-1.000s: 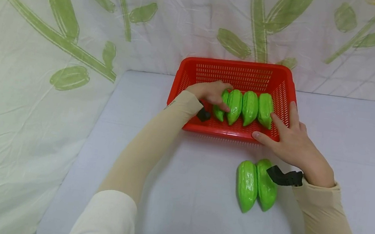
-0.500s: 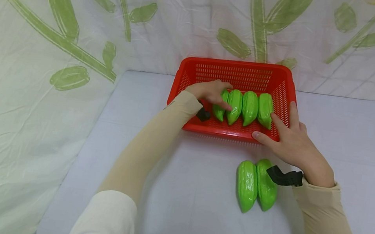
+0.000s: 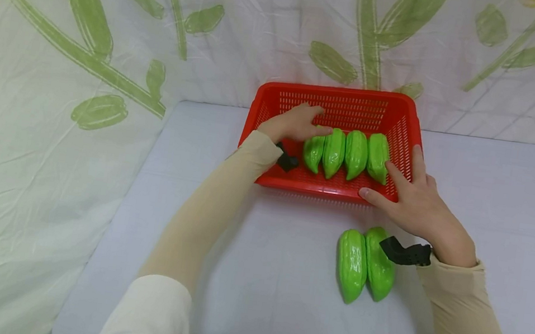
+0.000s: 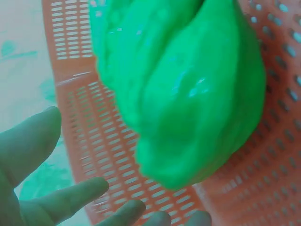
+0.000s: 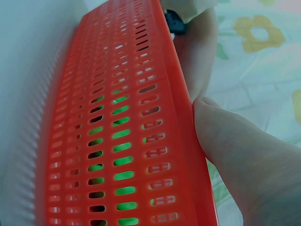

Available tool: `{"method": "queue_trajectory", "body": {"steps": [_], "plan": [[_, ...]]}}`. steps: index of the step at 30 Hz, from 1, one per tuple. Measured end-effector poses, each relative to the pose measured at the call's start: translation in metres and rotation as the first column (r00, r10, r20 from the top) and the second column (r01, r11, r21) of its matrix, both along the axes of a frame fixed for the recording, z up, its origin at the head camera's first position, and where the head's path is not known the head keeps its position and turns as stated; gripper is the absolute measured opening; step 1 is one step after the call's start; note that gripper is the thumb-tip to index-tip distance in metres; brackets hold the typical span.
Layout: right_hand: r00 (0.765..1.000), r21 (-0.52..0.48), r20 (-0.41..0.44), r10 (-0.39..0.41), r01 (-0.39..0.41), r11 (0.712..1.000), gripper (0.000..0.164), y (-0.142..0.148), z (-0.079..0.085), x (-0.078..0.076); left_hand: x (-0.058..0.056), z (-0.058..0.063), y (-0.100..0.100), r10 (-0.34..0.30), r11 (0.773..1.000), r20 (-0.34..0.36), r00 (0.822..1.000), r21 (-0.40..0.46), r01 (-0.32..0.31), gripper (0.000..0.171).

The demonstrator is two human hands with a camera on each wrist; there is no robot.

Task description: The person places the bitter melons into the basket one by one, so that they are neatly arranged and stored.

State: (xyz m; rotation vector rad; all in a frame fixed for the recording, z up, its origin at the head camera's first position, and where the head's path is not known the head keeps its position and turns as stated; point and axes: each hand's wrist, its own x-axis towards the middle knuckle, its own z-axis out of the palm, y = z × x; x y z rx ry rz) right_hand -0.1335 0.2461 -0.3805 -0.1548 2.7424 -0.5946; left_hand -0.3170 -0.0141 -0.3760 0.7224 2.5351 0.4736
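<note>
Several glossy green, ridged, oblong fruits with pointed tips stand side by side in a red plastic basket (image 3: 338, 90). My left hand (image 3: 295, 125) is over the basket's left part, its thumb stretched across the top of the leftmost fruit (image 3: 313, 153). In the left wrist view its spread fingers (image 4: 75, 200) are apart from the green fruit (image 4: 202, 94). My right hand (image 3: 417, 203) rests on the basket's front right corner, fingers spread: the thumb lies on the front rim and the index finger reaches inside to the rightmost fruit (image 3: 377, 158).
Two more green fruits, a left one (image 3: 352, 265) and a right one (image 3: 379, 272), lie on the pale tabletop (image 3: 275, 303) in front of the basket, near my right wrist. A flower-printed sheet (image 3: 244, 34) hangs close behind the basket and on the left.
My left hand, earlier spread over the two leftmost fruits, has drawn back to the left and lifted, uncovering more of the leftmost one. The right hand and the basket stay where they were.
</note>
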Motion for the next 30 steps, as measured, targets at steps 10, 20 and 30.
{"method": "queue_trajectory", "body": {"steps": [10,20,30], "plan": [[1.000,-0.002,0.003,-0.003,0.003,1.000,0.109,-0.001,0.001,0.000,0.029,0.032,-0.009,0.046,0.996,-0.099,0.994,0.085,-0.037,0.074],[1.000,-0.005,-0.002,0.000,0.000,1.000,0.108,0.000,-0.001,0.000,0.079,0.050,-0.002,0.004,0.984,-0.192,0.981,0.175,0.030,0.067],[1.000,-0.012,-0.009,0.001,-0.001,1.000,0.109,0.000,0.000,0.000,0.128,0.057,0.001,-0.040,0.976,-0.279,0.959,0.193,0.097,0.064]]}}
